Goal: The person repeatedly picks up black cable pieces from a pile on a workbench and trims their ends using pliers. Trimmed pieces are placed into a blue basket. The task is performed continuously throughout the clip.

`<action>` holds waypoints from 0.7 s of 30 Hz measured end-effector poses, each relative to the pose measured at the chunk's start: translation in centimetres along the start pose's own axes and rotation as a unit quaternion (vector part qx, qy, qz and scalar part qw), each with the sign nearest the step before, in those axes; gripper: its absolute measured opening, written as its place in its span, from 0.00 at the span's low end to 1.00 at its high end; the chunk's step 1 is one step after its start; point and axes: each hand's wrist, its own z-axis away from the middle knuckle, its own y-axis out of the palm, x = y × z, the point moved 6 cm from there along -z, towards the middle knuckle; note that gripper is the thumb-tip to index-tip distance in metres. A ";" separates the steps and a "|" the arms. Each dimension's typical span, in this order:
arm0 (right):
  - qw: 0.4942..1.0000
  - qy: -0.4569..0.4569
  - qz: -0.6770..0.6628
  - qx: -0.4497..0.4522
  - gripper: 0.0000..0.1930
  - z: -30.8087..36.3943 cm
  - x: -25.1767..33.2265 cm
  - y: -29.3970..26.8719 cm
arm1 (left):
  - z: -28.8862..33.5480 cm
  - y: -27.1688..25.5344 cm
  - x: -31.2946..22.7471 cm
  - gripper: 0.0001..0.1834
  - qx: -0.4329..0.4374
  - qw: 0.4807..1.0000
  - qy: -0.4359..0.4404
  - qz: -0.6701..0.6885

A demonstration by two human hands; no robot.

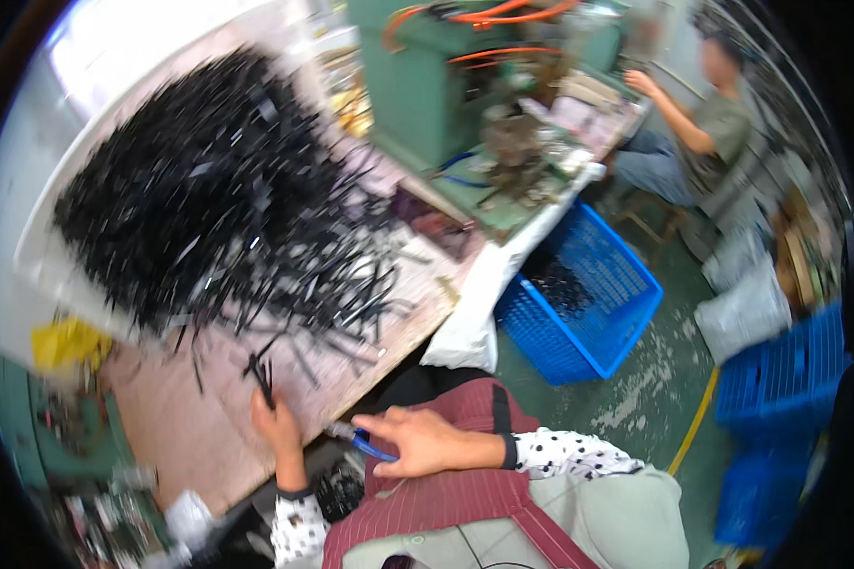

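My left hand [277, 425] is closed on a few thin black strips [263, 379] that stick up past its fingers, over the near part of the worktable [185, 417]. In my right hand [425, 442] is a pair of blue-handled pliers [372, 446], its metal head pointing left toward my left hand. The jaws are blurred, so I cannot tell whether they grip anything. A large heap of similar black strips [199, 190] covers the far side of the table, with loose ones scattered toward me.
Right of the table, a blue plastic basket [626, 327] with black pieces inside stands on the green floor. A green machine [413, 90] rises behind, and a seated person [712, 133] works beyond it. More blue crates [778, 379] and white sacks [745, 299] line the right.
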 end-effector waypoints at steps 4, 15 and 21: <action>0.997 -0.034 0.028 -0.060 0.40 -0.2 1.3 -2.0 | -0.5 -0.9 -1.8 0.10 -0.006 0.875 -0.308 0.372; 0.972 -0.162 0.139 -0.101 0.44 -2.2 5.1 -2.8 | 0.3 -2.1 -8.4 0.16 0.212 0.657 -0.299 0.659; 0.975 -0.152 0.142 -0.081 0.43 -2.2 4.8 -2.5 | 0.6 -1.8 -8.5 0.15 0.254 0.648 -0.292 0.656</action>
